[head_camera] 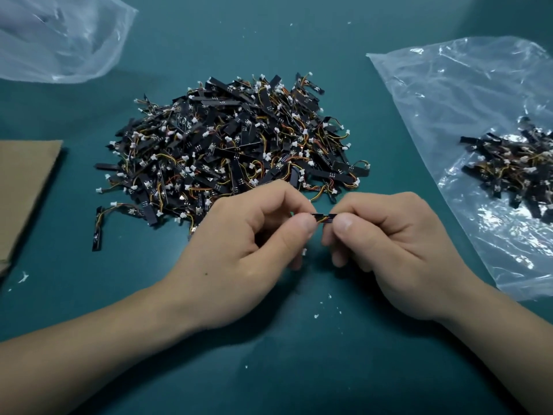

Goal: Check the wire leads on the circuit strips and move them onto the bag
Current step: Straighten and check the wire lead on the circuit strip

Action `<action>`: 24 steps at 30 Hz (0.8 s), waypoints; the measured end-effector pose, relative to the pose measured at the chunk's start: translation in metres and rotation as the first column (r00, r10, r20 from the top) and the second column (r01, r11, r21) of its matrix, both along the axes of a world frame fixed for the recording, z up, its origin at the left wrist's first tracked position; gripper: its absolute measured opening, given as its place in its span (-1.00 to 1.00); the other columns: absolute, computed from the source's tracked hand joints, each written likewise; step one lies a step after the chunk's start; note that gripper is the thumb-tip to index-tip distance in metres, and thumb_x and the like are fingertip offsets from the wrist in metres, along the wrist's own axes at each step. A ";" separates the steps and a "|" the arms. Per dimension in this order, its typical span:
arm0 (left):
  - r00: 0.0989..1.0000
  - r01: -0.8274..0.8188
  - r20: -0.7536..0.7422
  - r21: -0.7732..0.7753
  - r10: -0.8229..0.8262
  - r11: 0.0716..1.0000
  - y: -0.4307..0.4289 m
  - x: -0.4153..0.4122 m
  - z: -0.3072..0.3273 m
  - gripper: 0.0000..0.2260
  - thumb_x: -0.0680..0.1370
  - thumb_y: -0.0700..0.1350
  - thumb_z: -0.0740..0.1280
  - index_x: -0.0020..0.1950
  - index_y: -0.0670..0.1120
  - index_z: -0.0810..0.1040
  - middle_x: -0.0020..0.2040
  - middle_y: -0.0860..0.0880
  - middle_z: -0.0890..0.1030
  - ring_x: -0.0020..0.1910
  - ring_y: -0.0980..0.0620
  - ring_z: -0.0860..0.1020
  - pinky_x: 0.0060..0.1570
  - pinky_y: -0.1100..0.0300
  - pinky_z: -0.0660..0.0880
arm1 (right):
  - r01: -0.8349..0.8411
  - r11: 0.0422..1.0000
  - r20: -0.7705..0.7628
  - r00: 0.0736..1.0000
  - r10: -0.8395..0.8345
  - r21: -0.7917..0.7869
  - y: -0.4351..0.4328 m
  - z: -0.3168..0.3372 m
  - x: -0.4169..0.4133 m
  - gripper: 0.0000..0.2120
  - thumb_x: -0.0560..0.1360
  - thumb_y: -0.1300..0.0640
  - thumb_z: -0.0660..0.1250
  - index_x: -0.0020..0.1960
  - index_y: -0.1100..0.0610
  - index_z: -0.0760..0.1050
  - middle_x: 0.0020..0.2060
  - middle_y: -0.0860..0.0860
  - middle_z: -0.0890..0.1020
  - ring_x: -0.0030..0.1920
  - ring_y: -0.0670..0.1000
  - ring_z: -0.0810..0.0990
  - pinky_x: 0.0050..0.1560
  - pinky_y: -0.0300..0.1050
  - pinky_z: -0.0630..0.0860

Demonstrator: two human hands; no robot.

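Two hands meet near the front edge of the green work surface (pixel 299 369). The left hand (pixel 239 250) and the right hand (pixel 389 253) each pinch one end of a single black circuit strip (pixel 329 217) between thumb and forefinger, its orange wire leads (pixel 320 218) showing in the gap. Behind them, mid-surface, lies a heap of unchecked strips (pixel 233 151). Toward the right edge a small pile of checked strips (pixel 514 169) rests on the clear plastic bag (pixel 449 115). The check likely goes best with a light pinch at the ends, the strip turned so its joints face up, and no tugging on the leads.
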State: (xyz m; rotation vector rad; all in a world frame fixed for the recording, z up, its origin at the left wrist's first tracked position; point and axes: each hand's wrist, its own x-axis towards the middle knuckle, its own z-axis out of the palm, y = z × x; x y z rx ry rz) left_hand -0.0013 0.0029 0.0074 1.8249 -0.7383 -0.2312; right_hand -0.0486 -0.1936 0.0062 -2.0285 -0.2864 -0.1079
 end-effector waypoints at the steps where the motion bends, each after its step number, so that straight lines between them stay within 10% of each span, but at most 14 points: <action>1: 1.000 0.009 0.006 0.002 -0.009 1.000 0.000 0.000 0.001 -0.86 0.61 0.00 0.27 -0.09 0.00 0.54 -0.35 0.02 0.62 -0.41 0.04 0.54 -0.37 0.26 0.41 | -0.006 1.000 0.000 1.000 0.006 0.010 0.000 0.000 0.000 -0.74 0.59 0.04 0.18 -0.18 0.04 0.58 -0.41 -0.06 0.61 -0.44 -0.11 0.52 -0.35 -0.35 0.37; 24: 0.998 0.066 0.018 0.011 -0.066 0.998 0.004 -0.002 0.003 -0.77 0.56 -0.05 0.23 -0.26 -0.06 0.54 -0.41 -0.03 0.50 -0.43 -0.05 0.44 -0.42 0.09 0.37 | -0.125 0.986 0.003 0.992 0.126 -0.113 -0.001 0.002 -0.005 -0.62 0.60 0.03 0.17 -0.31 0.21 0.46 -0.49 0.02 0.36 -0.46 -0.04 0.30 -0.42 -0.23 0.25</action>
